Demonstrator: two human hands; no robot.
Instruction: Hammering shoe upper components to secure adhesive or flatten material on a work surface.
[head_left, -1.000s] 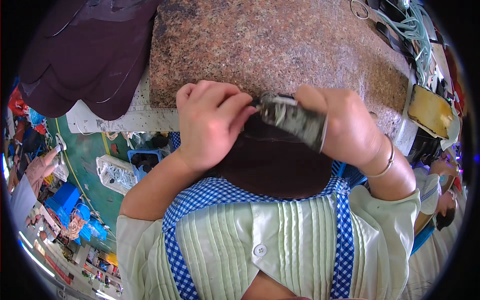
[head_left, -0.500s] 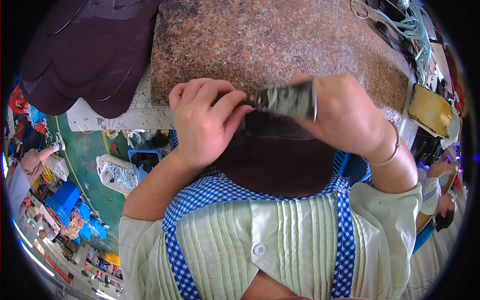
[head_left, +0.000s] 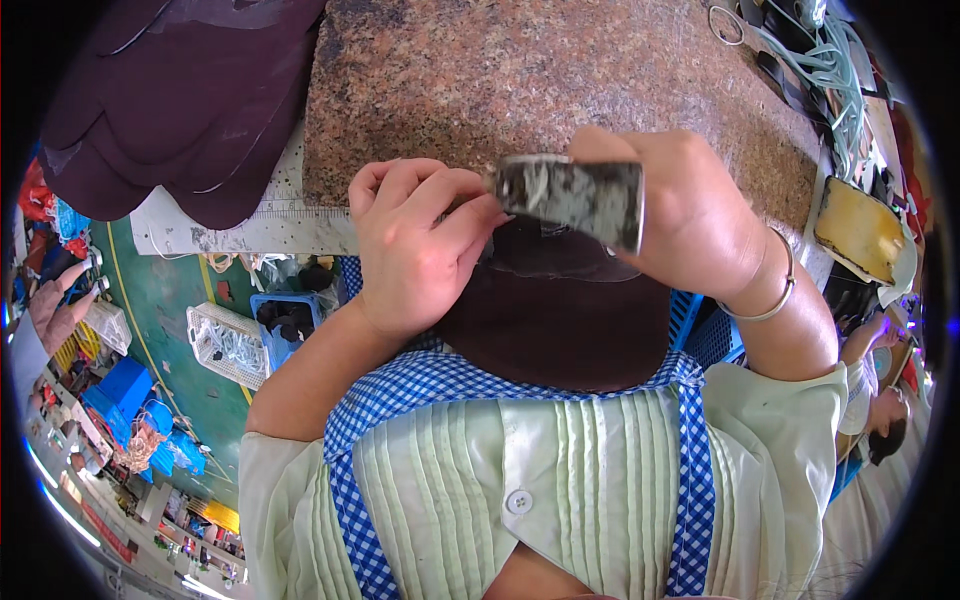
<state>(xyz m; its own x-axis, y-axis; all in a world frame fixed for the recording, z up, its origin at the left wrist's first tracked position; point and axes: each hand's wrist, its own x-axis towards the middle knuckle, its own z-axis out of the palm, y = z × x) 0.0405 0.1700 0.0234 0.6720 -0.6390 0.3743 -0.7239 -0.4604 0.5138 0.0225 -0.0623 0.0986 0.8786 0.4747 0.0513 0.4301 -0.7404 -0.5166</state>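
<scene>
A dark maroon leather-like piece [head_left: 560, 325] hangs over the front edge of the granite slab [head_left: 560, 70] onto my lap. My left hand [head_left: 415, 245] is closed in a pinch at the piece's upper left edge, its fingertips beside the tool's left end. What lies between those fingers is mostly hidden. In my right hand [head_left: 695, 215] is a hammer [head_left: 570, 195] with a blocky metal head smeared with pale residue, its handle hidden in my grip. The head hovers over the piece's upper edge, and I cannot tell whether it touches.
More maroon pieces [head_left: 190, 110] lie stacked at the far left, overhanging the table. Pale cords [head_left: 835, 75] and a yellowish block [head_left: 857, 228] sit at the right. Below left stand a white basket [head_left: 225, 345] and a blue crate [head_left: 285, 315]. Another person [head_left: 885, 405] sits at the right.
The hammer and my right hand have shifted slightly, and the head is now tilted with its flat top showing more. My left hand has moved a little to the right, still pinching.
</scene>
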